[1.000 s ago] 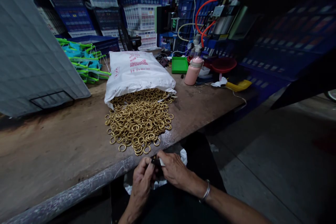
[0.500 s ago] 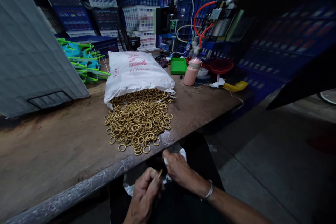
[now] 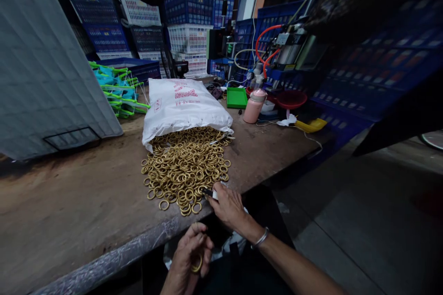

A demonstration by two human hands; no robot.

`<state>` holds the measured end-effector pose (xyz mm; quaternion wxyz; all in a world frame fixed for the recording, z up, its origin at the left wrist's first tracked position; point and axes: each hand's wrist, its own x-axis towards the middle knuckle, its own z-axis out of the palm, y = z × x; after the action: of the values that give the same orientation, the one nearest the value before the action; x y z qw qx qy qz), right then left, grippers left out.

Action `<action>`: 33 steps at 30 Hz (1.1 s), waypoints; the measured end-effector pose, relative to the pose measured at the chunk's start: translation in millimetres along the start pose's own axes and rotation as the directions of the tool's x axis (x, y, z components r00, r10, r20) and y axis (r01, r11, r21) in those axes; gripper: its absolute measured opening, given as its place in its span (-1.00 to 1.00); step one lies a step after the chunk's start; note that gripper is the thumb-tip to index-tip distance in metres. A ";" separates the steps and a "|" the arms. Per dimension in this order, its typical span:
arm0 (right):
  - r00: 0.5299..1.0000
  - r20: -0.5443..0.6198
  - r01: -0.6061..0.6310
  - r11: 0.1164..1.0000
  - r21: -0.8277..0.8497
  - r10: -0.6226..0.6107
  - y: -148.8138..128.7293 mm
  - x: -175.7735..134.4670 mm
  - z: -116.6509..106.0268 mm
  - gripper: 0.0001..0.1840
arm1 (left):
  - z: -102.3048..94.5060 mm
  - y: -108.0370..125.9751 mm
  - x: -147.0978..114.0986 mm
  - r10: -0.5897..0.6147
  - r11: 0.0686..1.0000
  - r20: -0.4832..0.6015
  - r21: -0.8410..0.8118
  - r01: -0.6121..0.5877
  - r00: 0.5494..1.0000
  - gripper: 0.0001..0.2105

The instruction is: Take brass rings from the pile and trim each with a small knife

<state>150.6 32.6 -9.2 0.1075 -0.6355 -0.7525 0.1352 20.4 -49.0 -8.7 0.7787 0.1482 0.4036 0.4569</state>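
Observation:
A heap of brass-coloured rings [image 3: 187,166] spills from the mouth of a white printed sack [image 3: 187,106] on the table. My right hand [image 3: 228,205] is closed around a small tool with a dark narrow tip [image 3: 207,192] and a white part by the fingers. That tip reaches the near right edge of the heap, among the rings; the tool's exact kind is not clear. Lower down, in front of the table edge, my left hand [image 3: 188,256] curls its fingers around a brass ring [image 3: 197,263]. Pale cloth or plastic [image 3: 228,244] lies on the lap below the hands.
A grey ribbed panel [image 3: 58,64] stands at the left, beside green and blue plastic pieces [image 3: 117,92]. Behind the sack are a green tray [image 3: 236,97], a pink bottle [image 3: 254,107], a red bowl [image 3: 291,99] and stacked crates [image 3: 190,39]. A yellow scoop-like piece [image 3: 313,125] lies right.
My right hand has moved up from the lap to the heap, bringing the dark tool tip into view. The ring in my left hand now sits lower, within the curled fingers. The view has tilted slightly.

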 end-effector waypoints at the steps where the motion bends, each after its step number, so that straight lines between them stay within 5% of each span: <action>1: 1.000 0.009 -0.001 1.000 0.005 0.001 0.2 1.6 -0.7 -0.83 | 0.0 0.8 -0.4 -0.012 1.000 0.003 -0.021 0.013 1.000 -0.78; 10: 0.997 0.063 -0.032 0.996 -0.081 0.037 5.0 14.1 -7.4 -0.84 | 4.1 8.5 7.2 -0.051 0.989 -0.049 -0.145 0.043 0.997 -0.82; 16: 0.996 0.069 -0.040 0.994 -0.102 0.047 8.0 16.2 -13.7 -0.81 | 11.4 9.7 18.7 0.023 0.999 0.026 0.047 -0.024 0.999 -0.77; 22: 0.995 0.067 -0.068 0.997 -0.038 0.071 19.7 18.8 -11.5 -0.86 | 21.4 6.0 31.8 0.143 0.978 -0.065 0.163 -0.131 0.988 -0.69; 33: 0.999 0.039 0.027 0.994 0.108 -0.031 24.4 7.2 -15.4 -0.87 | 26.3 6.6 40.6 0.083 0.977 -0.065 0.200 -0.068 0.994 -0.66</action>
<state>177.1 44.5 -3.1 0.1284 -0.6149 -0.7553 0.1869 47.0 -8.1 -8.2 0.7269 0.2232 0.4692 0.4490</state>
